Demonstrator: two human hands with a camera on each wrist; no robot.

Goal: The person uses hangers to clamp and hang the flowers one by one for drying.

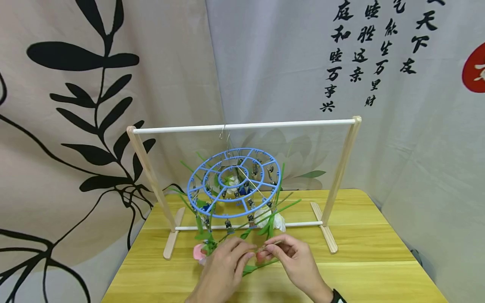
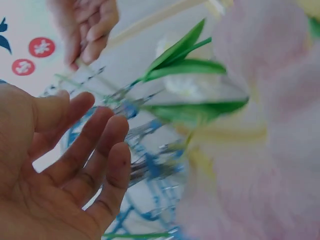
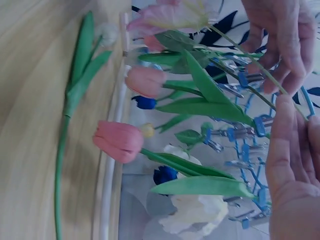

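Observation:
My right hand (image 1: 289,256) pinches the thin stem (image 3: 270,75) of a large pale pink flower (image 3: 165,17) between thumb and fingers. The same flower (image 2: 295,125), blurred, fills the right of the left wrist view. Close to that stem is my left hand (image 2: 75,165), its fingers spread and loosely bent; whether they touch the stem is hard to tell. Both hands are in front of a round blue hanging rack (image 1: 235,216) with metal clips. From its clips hang pink tulips (image 3: 119,141), blue flowers (image 3: 165,175) and white flowers (image 3: 195,215), heads down.
A wooden stand with a white top bar (image 1: 288,125) carries the rack. One green-stemmed flower with a whitish head (image 3: 77,90) lies on the wooden table (image 1: 363,269). A white lower bar (image 1: 303,224) crosses behind the hands. Printed cloth (image 1: 280,63) hangs behind.

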